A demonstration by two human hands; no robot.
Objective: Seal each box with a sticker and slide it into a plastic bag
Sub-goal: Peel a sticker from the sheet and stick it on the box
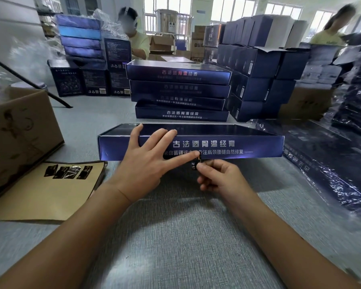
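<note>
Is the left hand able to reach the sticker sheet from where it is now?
Probably yes. The sticker sheet lies on the table to the left of the left hand, with only bare table between them. The left hand would first have to leave the blue box that it presses on.

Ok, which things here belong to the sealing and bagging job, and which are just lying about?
In the job: flat dark-blue cardboard box under the left hand; small black sticker pinched by the right hand; brown backing sheet of black stickers; stack of matching blue boxes behind.
Lying about: large brown corrugated carton; tall dark-blue cartons stacked at the back right.
</note>
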